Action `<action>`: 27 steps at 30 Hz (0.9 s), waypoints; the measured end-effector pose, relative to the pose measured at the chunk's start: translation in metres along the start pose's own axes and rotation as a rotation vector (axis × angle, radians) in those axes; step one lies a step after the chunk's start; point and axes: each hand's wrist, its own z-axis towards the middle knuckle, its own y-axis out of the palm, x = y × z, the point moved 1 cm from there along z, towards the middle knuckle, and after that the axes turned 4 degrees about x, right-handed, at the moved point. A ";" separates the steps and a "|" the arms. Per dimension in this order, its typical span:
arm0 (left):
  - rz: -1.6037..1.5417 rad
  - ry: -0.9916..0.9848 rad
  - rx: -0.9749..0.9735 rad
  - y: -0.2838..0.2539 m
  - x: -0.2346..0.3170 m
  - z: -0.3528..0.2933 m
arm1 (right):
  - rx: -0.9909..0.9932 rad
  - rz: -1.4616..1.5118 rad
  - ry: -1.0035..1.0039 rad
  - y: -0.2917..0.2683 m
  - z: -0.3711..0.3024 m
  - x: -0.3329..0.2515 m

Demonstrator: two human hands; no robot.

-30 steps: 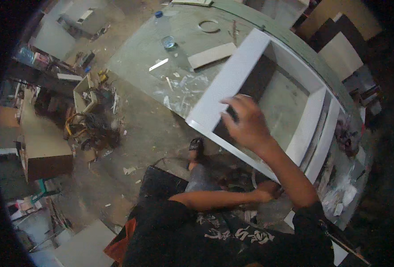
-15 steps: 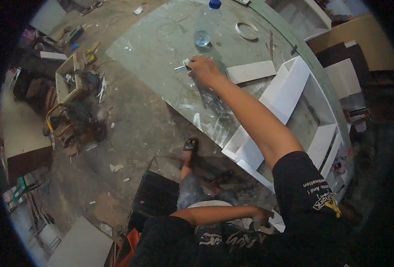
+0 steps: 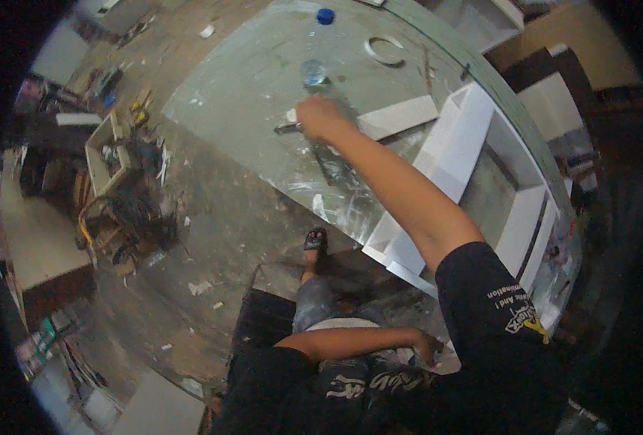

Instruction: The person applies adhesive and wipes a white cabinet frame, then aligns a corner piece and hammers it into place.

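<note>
right hand [image 3: 320, 118] at full arm's reach over the dusty grey-green tabletop [image 3: 234, 87], fingers curled down over the end of a small slim tool with a pale handle and dark tip [image 3: 286, 127]; looks like they are closing on it, but whether it is actually gripped or only touched, cannot tell. the tool lies flat, its dark tip sticking out to the left of the fingers.

just beyond the fingers stands a clear plastic cup [image 3: 312, 72]; farther off, a clear bottle with a blue cap [image 3: 325, 16]. to their right, a flat white board strip [image 3: 397, 117], then the open white wooden cabinet frame [image 3: 481, 167] lying on the tabletop.

left hand [image 3: 429, 347] low by the lap, near the tabletop edge, fingers loosely bent, nothing seen in them.

step in hand, judged: picking the tool up. next move calls for a firm pinch on the handle and a clean lift, minding the cup close behind.
</note>
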 end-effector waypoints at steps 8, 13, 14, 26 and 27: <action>-0.095 -0.021 0.193 0.020 -0.024 0.048 | 0.413 0.231 0.289 -0.070 -0.184 0.017; -0.104 -0.094 0.340 0.036 -0.039 0.075 | 0.783 0.879 0.585 -0.121 -0.448 0.030; -0.103 -0.101 0.330 0.045 -0.035 0.078 | 0.904 0.884 0.695 -0.104 -0.503 0.027; -0.002 -0.386 0.360 0.062 -0.021 0.104 | 0.764 0.380 1.693 -0.010 -0.837 0.005; 0.000 -0.433 0.372 0.062 -0.025 0.101 | 0.766 0.459 1.622 -0.006 -0.836 0.014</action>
